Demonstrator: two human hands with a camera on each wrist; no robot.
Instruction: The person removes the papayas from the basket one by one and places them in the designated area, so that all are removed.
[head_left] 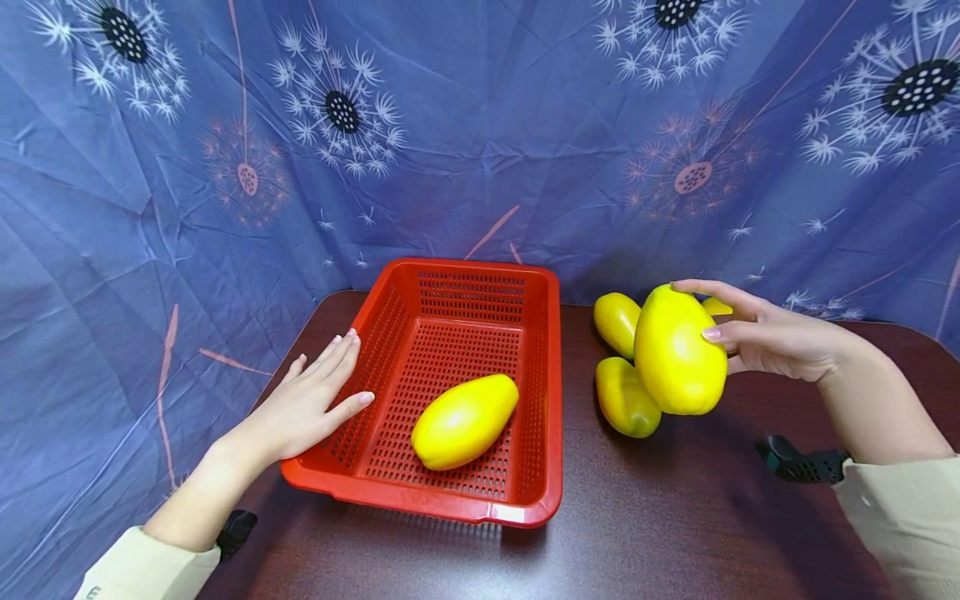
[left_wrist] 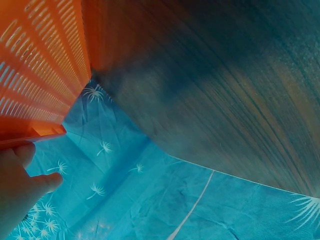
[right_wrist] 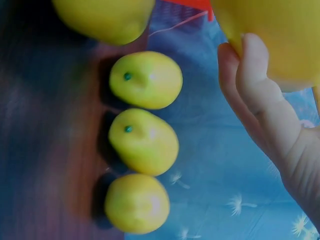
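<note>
My right hand (head_left: 776,337) holds a large yellow papaya (head_left: 678,354) above the table, thumb and fingers around its right side and top. In the right wrist view the held papaya (right_wrist: 280,35) fills the upper right corner, with fingers (right_wrist: 255,65) against it. My left hand (head_left: 303,404) rests over the left rim of a red plastic basket (head_left: 555,400), its fingers extended. Another yellow papaya (head_left: 465,421) lies inside the basket on the perforated bottom. In the left wrist view, the left hand (left_wrist: 25,175) is at the basket's edge (left_wrist: 40,131).
More papayas, one farther back (head_left: 617,323) and one nearer (head_left: 624,398), lie on the dark brown table (head_left: 660,517) right of the basket. Part of another papaya (head_left: 717,306) shows behind the right hand. A blue dandelion-patterned cloth (head_left: 480,125) hangs behind the table and along its left.
</note>
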